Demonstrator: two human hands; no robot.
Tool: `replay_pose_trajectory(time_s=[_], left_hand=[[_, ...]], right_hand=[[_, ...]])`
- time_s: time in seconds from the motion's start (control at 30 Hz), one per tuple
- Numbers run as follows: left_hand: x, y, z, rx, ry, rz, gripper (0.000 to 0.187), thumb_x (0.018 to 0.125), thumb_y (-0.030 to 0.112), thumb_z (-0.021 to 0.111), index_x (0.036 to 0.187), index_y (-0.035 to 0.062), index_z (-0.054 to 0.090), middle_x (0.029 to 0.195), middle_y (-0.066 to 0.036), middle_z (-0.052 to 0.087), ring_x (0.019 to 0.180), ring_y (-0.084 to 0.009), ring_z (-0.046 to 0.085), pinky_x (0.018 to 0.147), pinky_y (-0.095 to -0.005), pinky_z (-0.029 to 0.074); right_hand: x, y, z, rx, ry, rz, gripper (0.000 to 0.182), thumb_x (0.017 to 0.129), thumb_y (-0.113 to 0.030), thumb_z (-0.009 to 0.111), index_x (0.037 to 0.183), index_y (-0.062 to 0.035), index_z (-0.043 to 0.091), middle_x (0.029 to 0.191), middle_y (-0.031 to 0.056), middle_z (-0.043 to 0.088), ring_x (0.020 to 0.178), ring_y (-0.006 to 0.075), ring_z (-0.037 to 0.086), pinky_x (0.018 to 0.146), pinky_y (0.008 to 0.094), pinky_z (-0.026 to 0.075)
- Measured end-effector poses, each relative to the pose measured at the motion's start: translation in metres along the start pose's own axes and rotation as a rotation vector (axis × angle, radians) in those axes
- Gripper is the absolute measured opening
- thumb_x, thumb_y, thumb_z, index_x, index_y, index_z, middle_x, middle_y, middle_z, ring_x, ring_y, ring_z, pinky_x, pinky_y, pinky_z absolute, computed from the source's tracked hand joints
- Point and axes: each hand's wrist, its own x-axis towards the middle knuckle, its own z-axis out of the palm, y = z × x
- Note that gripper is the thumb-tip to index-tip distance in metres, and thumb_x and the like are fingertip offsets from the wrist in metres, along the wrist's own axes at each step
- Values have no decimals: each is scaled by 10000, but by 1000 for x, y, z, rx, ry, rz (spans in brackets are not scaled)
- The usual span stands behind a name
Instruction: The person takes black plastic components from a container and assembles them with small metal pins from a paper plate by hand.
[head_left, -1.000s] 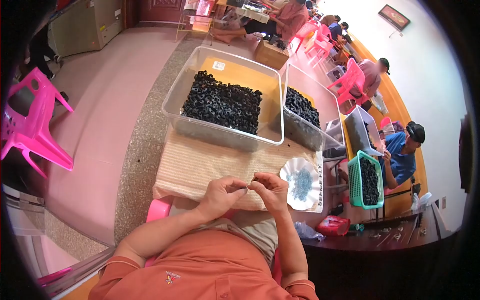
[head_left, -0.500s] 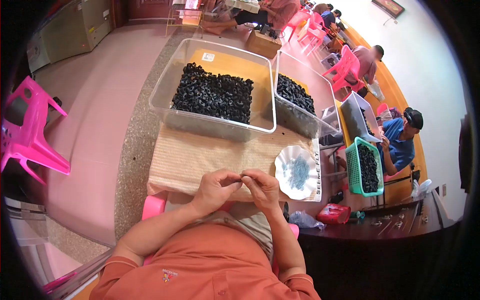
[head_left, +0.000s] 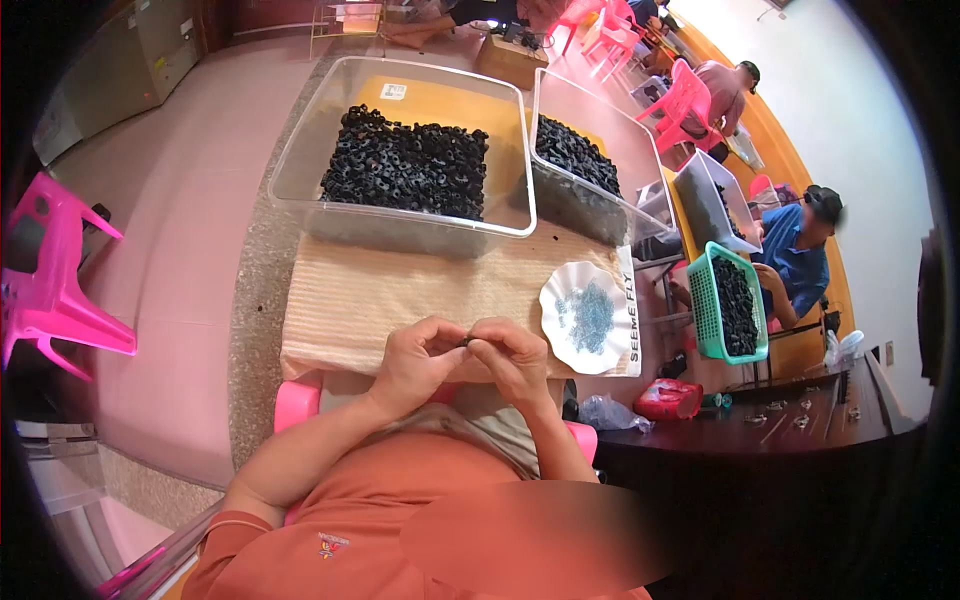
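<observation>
My left hand (head_left: pixel 418 362) and my right hand (head_left: pixel 512 358) meet at the fingertips over the near edge of the striped cloth (head_left: pixel 390 280). Between them both pinch a small black piece (head_left: pixel 466 341), mostly hidden by the fingers. Just right of my right hand lies a white scalloped plate (head_left: pixel 553 340) with small clear bluish bits (head_left: pixel 588 315) on it. Beyond my hands stands a large clear bin (head_left: pixel 400 226) holding many small black ring-like parts (head_left: pixel 405 165). A second clear bin (head_left: pixel 570 208) beside it holds similar black parts.
At the right are a green basket (head_left: pixel 708 310) and a white bin (head_left: pixel 705 205) with black parts, near a person in blue (head_left: pixel 795 250). A pink chair (head_left: pixel 70 280) stands at the left. A red packet (head_left: pixel 668 399) and plastic bag (head_left: pixel 612 412) lie lower right.
The view has shifted, so the bins, plate and cloth appear higher in the picture. My hands stay together at the fingertips, with the black piece now more visible.
</observation>
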Motion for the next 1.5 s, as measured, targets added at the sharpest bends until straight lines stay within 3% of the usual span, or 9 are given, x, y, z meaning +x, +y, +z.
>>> replay_pose_trajectory(time_s=[0.2, 0.33, 0.43, 0.73, 0.83, 1.23, 1.5], left_hand=[[2, -12, -2, 38, 40, 43, 185, 869, 12, 745, 1045, -12, 690, 946, -76, 742, 874, -117, 697, 783, -276, 570], [0, -14, -2, 92, 55, 100, 206, 854, 18, 747, 1052, -3, 695, 932, -97, 748, 859, -136, 713, 764, -286, 574], [0, -11, -3, 167, 57, 144, 205, 843, 18, 750, 1040, -4, 699, 931, -125, 747, 856, -163, 727, 754, -295, 579], [2, -15, -3, 178, 48, 180, 205, 828, 35, 760, 1023, -1, 705, 940, -156, 743, 854, -227, 744, 723, -335, 592], [0, -12, -4, 214, 9, 172, 213, 866, -26, 721, 1076, -12, 690, 983, -91, 740, 914, -121, 699, 801, -284, 577], [-1, -11, -4, 243, 39, 203, 216, 850, -8, 753, 1059, -10, 697, 942, -83, 747, 875, -110, 698, 772, -272, 579], [-2, -8, -4, 232, 48, 213, 226, 839, 3, 759, 1058, 5, 702, 968, -101, 747, 896, -143, 717, 769, -293, 581]], right_hand=[[-5, 7, -1, 3, -18, 1, 126, 853, 11, 725, 976, 1, 701, 957, 99, 690, 883, 194, 660, 774, 299, 518], [-7, 14, 1, 189, -22, 43, 100, 884, 29, 702, 981, 6, 702, 977, 71, 671, 929, 157, 630, 832, 277, 500], [-9, 14, 1, 280, -31, 137, 86, 894, 38, 694, 976, 15, 703, 982, 65, 668, 937, 140, 625, 834, 265, 499], [-11, 20, 5, 390, 28, 148, 92, 897, 4, 723, 985, 6, 751, 971, 54, 672, 920, 119, 611, 821, 248, 483], [-12, 18, 8, 441, 54, 178, 89, 897, -9, 731, 983, 5, 751, 968, 51, 667, 917, 118, 605, 821, 253, 479], [-12, 26, 4, 402, 9, 108, 84, 899, -18, 737, 975, 14, 726, 959, 59, 658, 902, 120, 590, 808, 251, 465], [-15, 24, 7, 443, 14, 191, 88, 903, 19, 715, 990, 12, 731, 1008, 72, 683, 950, 136, 620, 840, 258, 496]])
